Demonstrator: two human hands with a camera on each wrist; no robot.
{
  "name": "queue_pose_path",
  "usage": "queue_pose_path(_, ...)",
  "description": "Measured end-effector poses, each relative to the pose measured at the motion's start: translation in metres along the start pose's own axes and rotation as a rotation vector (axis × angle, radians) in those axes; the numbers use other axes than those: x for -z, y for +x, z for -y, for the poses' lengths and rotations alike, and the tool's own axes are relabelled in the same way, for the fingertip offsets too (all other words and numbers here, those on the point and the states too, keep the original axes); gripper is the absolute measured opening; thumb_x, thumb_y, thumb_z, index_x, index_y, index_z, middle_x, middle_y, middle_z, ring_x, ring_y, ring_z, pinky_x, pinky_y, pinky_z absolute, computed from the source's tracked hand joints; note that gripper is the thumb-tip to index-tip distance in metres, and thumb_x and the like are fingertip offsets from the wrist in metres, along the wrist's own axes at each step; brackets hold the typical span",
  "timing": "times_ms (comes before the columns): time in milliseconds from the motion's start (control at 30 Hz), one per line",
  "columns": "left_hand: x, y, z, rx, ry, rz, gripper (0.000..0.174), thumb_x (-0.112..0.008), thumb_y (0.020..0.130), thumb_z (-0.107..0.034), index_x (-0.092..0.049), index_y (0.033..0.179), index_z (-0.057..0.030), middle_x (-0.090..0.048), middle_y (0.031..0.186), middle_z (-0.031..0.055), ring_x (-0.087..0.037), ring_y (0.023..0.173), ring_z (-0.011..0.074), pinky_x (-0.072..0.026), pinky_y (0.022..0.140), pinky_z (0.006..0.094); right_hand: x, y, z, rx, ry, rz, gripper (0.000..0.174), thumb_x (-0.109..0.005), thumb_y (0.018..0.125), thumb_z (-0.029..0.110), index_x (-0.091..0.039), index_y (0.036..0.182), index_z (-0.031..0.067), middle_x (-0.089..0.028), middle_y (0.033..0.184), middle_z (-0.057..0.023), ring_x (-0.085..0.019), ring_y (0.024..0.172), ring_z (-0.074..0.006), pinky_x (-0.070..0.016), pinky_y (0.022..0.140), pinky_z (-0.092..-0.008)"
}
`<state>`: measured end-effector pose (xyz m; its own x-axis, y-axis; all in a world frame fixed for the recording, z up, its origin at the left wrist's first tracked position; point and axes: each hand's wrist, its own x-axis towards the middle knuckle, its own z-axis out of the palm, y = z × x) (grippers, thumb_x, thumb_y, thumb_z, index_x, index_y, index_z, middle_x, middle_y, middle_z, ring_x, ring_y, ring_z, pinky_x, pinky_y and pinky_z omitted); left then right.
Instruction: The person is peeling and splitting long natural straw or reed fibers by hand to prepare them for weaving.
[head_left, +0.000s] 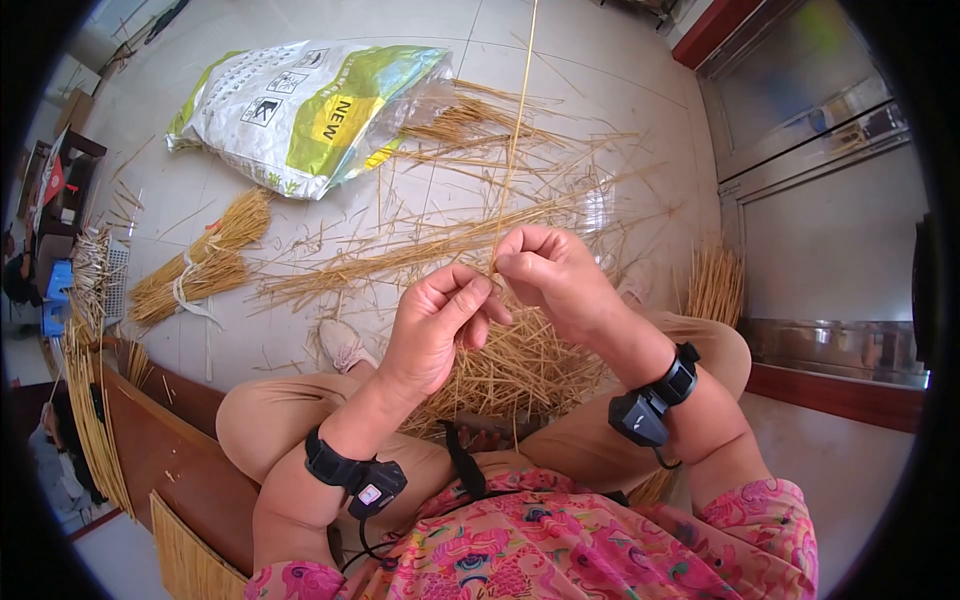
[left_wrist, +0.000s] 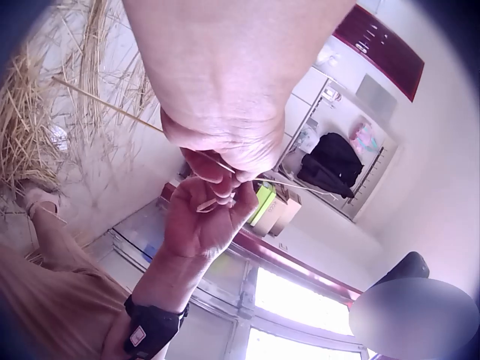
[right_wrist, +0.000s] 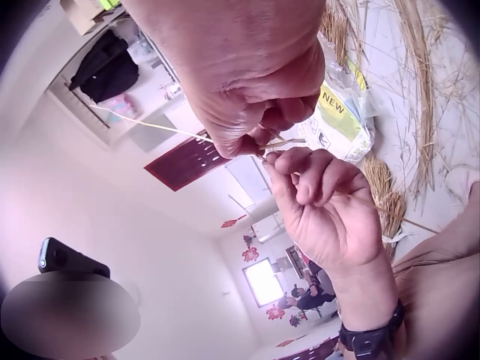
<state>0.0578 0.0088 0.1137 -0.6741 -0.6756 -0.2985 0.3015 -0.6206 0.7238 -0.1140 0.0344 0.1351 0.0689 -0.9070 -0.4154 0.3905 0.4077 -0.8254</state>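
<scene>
A long, thin straw stalk (head_left: pixel 517 120) rises from between the two hands, which meet in front of the person's knees. My right hand (head_left: pixel 558 277) pinches it between thumb and curled forefinger. Fingertip to fingertip with it, my left hand (head_left: pixel 432 325) pinches the same straw near its lower end, its other fingers loosely bent. In the left wrist view, a short bent piece of straw (left_wrist: pixel 205 205) shows by the right palm. The right wrist view has the stalk (right_wrist: pixel 161 126) running out past the right thumb. Fingers hide the exact spot where the straw is pinched.
Below the hands lies a heap of cut straw (head_left: pixel 520 365) between the person's legs. Loose stalks (head_left: pixel 400 250) spread over the floor beyond. Further off are a tied straw bundle (head_left: pixel 205 260) and a printed plastic sack (head_left: pixel 290 110). A metal cabinet (head_left: pixel 830 230) stands at right.
</scene>
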Motion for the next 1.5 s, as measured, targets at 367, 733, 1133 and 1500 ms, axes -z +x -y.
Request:
queue_pose_path(367, 0.007, 0.012, -0.007, -0.263, 0.328, -0.118, 0.012, -0.062, 0.086, -0.007, -0.06, 0.096, -0.0007, -0.059, 0.087, 0.0021, -0.054, 0.078, 0.0064, -0.0431, 0.069, 0.0195, -0.008, -0.001, -0.013, 0.198, -0.396, -0.017, 0.007, -0.062, 0.077, 0.003, -0.055, 0.073, 0.0038, -0.05, 0.066, 0.0058, -0.044, 0.061, -0.0015, -0.0371, 0.053, -0.018)
queue_pose_path(733, 0.009, 0.013, -0.028, -0.494, 0.128, -0.172, 0.007, -0.058, 0.089, -0.008, -0.059, 0.093, -0.0024, -0.062, 0.091, 0.0059, -0.053, 0.083, 0.0094, -0.0408, 0.076, 0.0233, 0.016, 0.011, -0.027, -0.017, -0.447, -0.155, 0.01, -0.061, 0.078, 0.011, -0.063, 0.077, 0.0013, -0.058, 0.064, -0.0012, -0.052, 0.06, -0.0075, -0.0428, 0.055, -0.0229)
queue_pose_path(1133, 0.01, 0.012, -0.014, -0.289, 0.079, -0.199, 0.012, -0.059, 0.088, -0.007, -0.063, 0.095, 0.0018, -0.065, 0.086, 0.0073, -0.056, 0.077, 0.0097, -0.0438, 0.072, 0.023, -0.006, 0.005, -0.003, 0.122, -0.254, 0.082, 0.015, -0.065, 0.084, 0.013, -0.067, 0.083, -0.002, -0.062, 0.072, 0.001, -0.052, 0.068, -0.0032, -0.0439, 0.06, -0.0196)
queue_pose_path(1500, 0.0, 0.011, -0.01, -0.282, 0.125, -0.161, 0.012, -0.061, 0.087, -0.008, -0.064, 0.093, 0.0017, -0.066, 0.084, 0.0076, -0.058, 0.08, 0.0103, -0.0449, 0.075, 0.0246, -0.007, 0.006, -0.015, 0.147, -0.323, -0.021, 0.021, -0.065, 0.082, 0.015, -0.062, 0.069, -0.0011, -0.055, 0.063, 0.0038, -0.044, 0.06, -0.0017, -0.0376, 0.053, -0.0194)
